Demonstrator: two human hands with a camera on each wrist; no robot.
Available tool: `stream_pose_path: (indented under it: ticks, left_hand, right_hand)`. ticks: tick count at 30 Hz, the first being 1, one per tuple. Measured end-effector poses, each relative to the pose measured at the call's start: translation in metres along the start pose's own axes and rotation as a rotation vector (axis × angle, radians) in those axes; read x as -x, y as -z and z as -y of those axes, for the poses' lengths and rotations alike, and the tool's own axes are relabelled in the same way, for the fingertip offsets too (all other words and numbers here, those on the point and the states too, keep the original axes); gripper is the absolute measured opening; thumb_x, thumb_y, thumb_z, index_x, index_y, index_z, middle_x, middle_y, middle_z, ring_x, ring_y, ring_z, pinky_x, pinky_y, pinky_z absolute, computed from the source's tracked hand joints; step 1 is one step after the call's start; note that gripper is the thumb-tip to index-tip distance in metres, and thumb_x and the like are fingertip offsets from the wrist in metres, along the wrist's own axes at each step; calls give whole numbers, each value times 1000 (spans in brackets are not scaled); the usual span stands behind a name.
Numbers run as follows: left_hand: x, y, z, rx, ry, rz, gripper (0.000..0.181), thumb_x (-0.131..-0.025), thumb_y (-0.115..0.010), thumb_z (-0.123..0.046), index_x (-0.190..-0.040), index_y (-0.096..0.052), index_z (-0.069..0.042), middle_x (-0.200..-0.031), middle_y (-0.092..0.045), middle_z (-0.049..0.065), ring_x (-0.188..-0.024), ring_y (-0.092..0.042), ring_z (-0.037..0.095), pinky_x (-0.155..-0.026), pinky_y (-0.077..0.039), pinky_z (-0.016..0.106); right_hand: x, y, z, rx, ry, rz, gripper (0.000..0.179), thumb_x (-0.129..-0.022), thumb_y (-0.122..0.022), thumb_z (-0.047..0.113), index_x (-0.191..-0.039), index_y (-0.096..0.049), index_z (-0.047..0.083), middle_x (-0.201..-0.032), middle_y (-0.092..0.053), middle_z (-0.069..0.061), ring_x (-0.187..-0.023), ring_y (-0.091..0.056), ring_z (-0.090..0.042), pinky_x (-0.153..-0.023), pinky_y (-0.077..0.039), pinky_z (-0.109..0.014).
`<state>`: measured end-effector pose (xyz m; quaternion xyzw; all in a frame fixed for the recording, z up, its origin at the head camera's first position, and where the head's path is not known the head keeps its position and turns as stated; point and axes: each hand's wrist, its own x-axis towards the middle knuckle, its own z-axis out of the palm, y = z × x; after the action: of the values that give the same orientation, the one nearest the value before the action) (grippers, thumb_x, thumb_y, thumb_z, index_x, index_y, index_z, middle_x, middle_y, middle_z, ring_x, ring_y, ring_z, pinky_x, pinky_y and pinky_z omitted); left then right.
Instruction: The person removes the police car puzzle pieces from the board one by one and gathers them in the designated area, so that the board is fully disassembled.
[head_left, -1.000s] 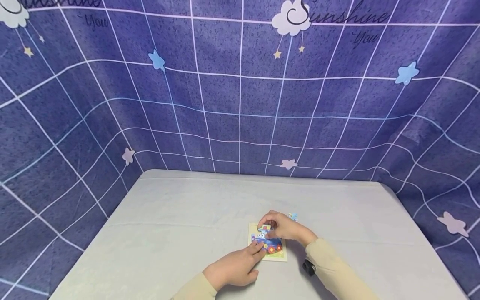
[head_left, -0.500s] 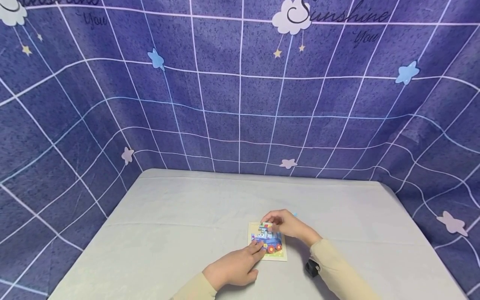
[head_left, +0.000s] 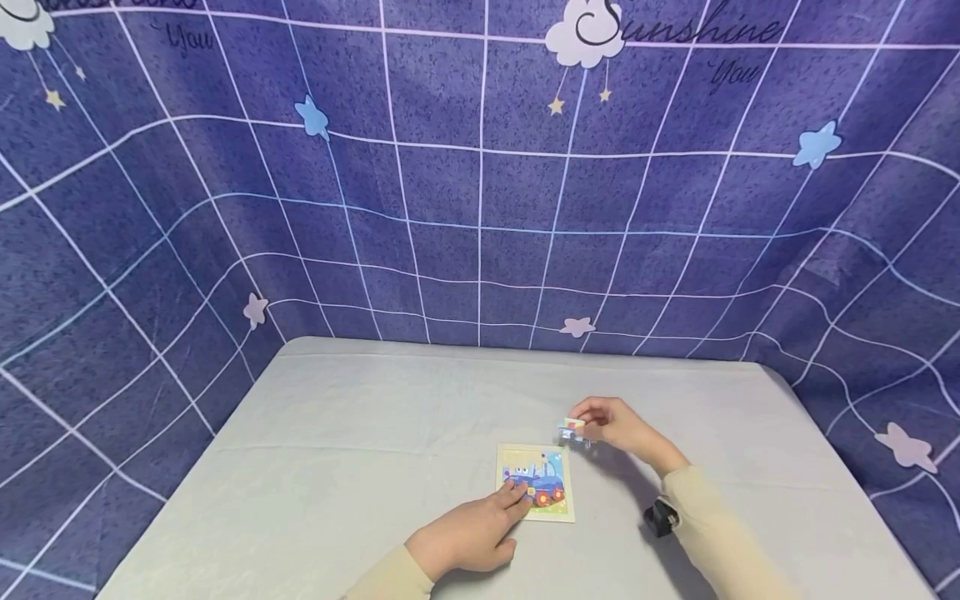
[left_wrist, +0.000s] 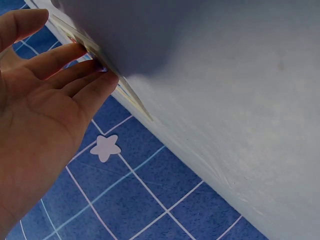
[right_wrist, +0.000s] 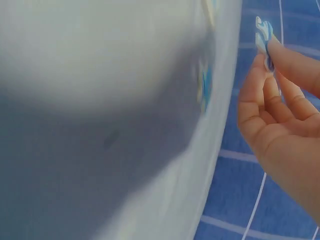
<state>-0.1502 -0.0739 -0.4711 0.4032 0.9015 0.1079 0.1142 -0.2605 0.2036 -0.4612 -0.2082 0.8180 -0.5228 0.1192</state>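
A small jigsaw puzzle (head_left: 553, 462) with a blue cartoon vehicle sits in a pale square frame on the table. My left hand (head_left: 476, 529) rests its fingertips on the puzzle's lower left part, fingers fairly straight; in the left wrist view the hand (left_wrist: 55, 105) touches the thin board seen edge-on. Beyond the frame's upper right corner, my right hand (head_left: 618, 427) pinches a puzzle piece (head_left: 573, 424) between thumb and fingers. In the right wrist view this piece (right_wrist: 264, 37) is held up off the table. Another blue piece (right_wrist: 205, 90) lies on the table below.
A white cloth covers the table (head_left: 360, 417). Behind it and at both sides hangs a purple-blue curtain (head_left: 442, 192) with grid lines and stars. A black device (head_left: 661, 518) is strapped at the right wrist.
My right hand has lifted the puzzle piece off the top of the puzzle and carried it to the right and away, past the frame. The left hand has stayed in place.
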Motion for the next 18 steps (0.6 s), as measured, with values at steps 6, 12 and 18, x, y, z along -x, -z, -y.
stream_pose_path:
  ticks: [6,12,18]
  left_hand:
    - [0,1,-1,-5,-8,-2,53,-93,-55,-22,-141,-47,-2,-149,-39,17,-138,-36,29,-108,-37,34]
    - [0,1,0,-9,-17,-7,53,-92,-55,-22,-140,-48,-1,-148,-40,17,-138,-36,30,-108,-37,34]
    - [0,1,-1,-8,-16,-3,53,-92,-55,-23,-140,-47,-1,-148,-40,17,-138,-36,30,-108,-37,34]
  right_hand:
    - [14,34,-11,23,-71,-56,28,-85,-65,0,-111,-62,-11,-95,-67,-24,-76,-64,-30,-67,-55,-37]
    - [25,48,-31,14,-131,-66,30,-86,-66,2,-111,-61,-13,-91,-68,-21,-69,-60,-19,-60,-52,-31]
    - [28,48,-42,18,-173,-85,27,-85,-67,1,-107,-63,-14,-85,-67,-11,-66,-54,-10,-56,-47,-23]
